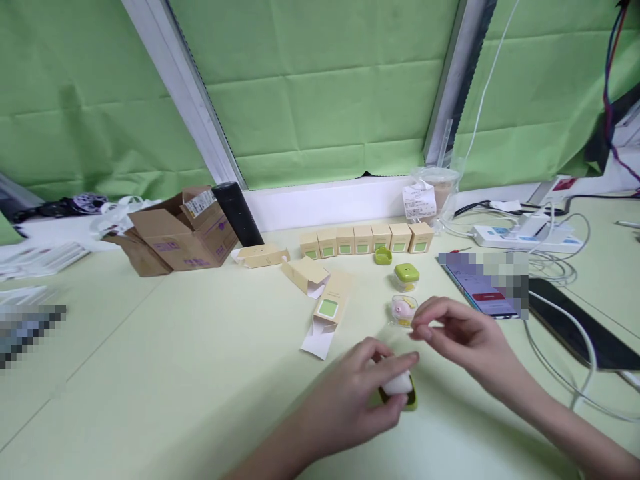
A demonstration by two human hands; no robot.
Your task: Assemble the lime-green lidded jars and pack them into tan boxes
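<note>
My left hand (357,390) is closed with thumb and fingers around a small white rounded piece (399,384), which sits in or just above a small dark-green square tray (413,403) on the table. Beyond it, my right hand (457,333) hovers with thumb and forefinger pinched together; whatever is between them is too small to make out. Close to its fingertips stands a clear little box (404,311) containing a pink figure and something yellow. Behind that is a clear box with a green lid (407,273). Farther back lies an open green lid (383,256).
Small cardboard boxes (363,241) stand in a row at the back, with opened cartons (333,300) in front. A brown carton (183,230) and black cylinder (237,213) are back left. Phones (580,327), white cables and a power strip (530,237) occupy the right.
</note>
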